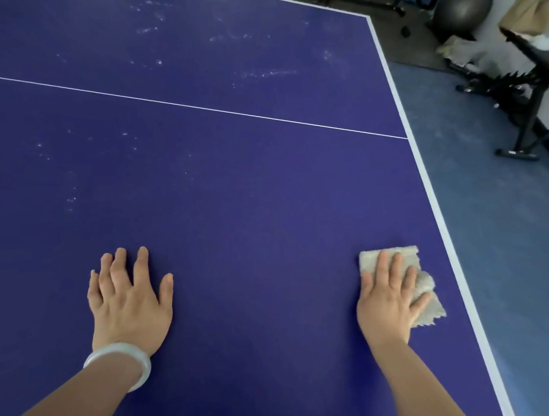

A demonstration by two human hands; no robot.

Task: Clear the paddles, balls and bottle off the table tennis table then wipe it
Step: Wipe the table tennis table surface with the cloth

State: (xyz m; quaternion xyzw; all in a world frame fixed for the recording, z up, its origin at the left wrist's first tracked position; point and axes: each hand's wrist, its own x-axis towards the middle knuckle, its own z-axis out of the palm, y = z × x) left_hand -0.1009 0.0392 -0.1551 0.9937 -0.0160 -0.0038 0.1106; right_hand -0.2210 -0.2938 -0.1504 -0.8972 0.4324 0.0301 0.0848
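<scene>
Blue table [234, 194] smudged white, gym gear [515, 99] beyond. Right hand [389, 300] flat, fingers straight atop cloth [423, 282]; left hand [128, 298] splayed, bare.

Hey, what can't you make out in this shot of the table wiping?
Head view: part of the cloth lies under the right hand, so its full shape is hidden.
Head view: the table runs off the left, top and bottom edges; anything left there is unseen.
Head view: the beige bundle, top right, is blurred and cut by the edge.
</scene>
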